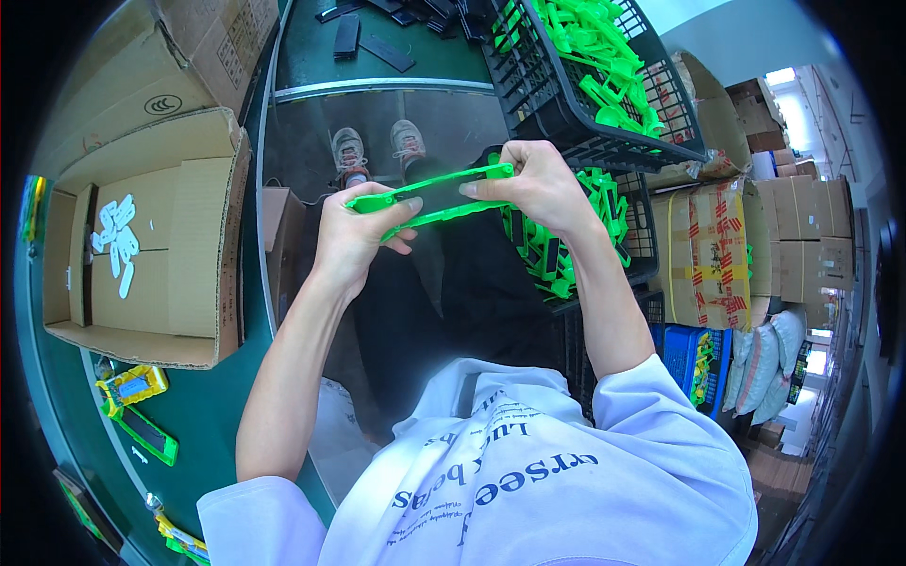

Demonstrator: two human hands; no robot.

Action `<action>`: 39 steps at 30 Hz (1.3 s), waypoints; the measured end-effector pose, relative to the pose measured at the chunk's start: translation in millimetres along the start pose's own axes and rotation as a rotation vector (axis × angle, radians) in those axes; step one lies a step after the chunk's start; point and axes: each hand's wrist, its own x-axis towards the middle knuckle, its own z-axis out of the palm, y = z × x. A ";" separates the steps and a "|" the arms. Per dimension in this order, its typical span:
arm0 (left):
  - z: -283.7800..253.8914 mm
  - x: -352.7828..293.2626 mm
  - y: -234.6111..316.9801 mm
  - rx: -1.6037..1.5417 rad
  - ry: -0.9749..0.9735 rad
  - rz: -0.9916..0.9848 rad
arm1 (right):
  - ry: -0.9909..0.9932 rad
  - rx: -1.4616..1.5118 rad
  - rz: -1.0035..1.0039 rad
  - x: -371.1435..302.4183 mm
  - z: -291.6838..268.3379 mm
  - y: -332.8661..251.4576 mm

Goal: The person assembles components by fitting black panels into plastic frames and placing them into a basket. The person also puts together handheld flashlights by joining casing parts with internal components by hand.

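A long, bright green plastic frame (374, 202) is held up level over my lap, one end in each hand. My left hand (351, 231) is closed on its left end, with the thumb pressed along the inner side. At the other end my right hand (545, 187) pinches the frame between thumb and bent fingers. The middle of the frame looks dark; whether a dark panel sits in it or I see through it, I cannot tell.
Black crates (604, 141) heaped with green plastic parts stand at the right. On the green table (212, 415) at left rests an open cardboard box (193, 283) with white pieces. Dark flat panels (387, 52) lie on the far green surface. Cartons (802, 208) are stacked further right.
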 end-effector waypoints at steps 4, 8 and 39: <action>-0.8 0.5 -0.6 0.035 0.018 0.011 | 0.014 -0.009 -0.020 0.3 6.3 6.4; -0.1 -0.6 -0.2 0.063 0.054 0.049 | 0.062 -0.054 -0.018 -5.9 6.6 -6.5; -5.8 -3.8 -2.5 -0.156 -0.041 -0.104 | 0.218 -0.197 -0.531 -56.1 -0.9 -19.4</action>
